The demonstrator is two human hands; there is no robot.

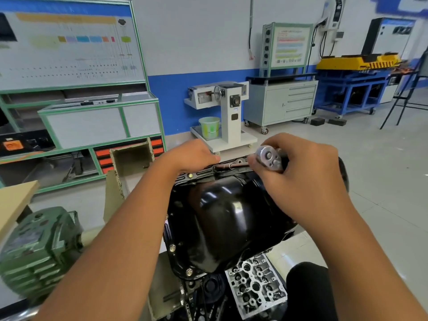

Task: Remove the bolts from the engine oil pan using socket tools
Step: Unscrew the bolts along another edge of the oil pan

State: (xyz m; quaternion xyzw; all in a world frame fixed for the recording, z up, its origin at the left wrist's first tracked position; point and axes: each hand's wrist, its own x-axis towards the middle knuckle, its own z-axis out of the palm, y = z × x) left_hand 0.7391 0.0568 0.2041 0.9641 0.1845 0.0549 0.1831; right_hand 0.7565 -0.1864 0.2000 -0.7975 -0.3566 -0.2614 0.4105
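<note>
The black oil pan [222,218] sits bottom-up in the middle of the view, glossy and domed, on an engine whose lower parts run off the bottom edge; its flange rings the dome, and bolts show along the near left rim, one [172,248] at the side and one [189,272] at the near corner; another bolt [190,175] shows on the far rim; the right side of the flange is hidden behind the right forearm.

The right hand [301,172] is curled round a ratchet [269,157] at the pan's far edge; only the tool's chrome round head shows, between thumb and fingers, and its handle is buried in the palm; whether a socket hangs below it, and what it sits on, cannot be made out.

The left hand [193,156] rests on the far left rim of the pan, knuckles toward the camera; its fingertips drop out of sight behind the flange, so whether they grip anything cannot be told.

A bare aluminium cylinder head [256,286] lies just below the pan's near edge, partly cut by a dark knee [310,290]; a green motor housing [34,246] stands at lower left, blurred; further back are a cardboard box [132,156], a green bucket [209,127] on a white machine stand, and a grey tool cabinet [282,103]; the wall boards' print is too smeared to read.
</note>
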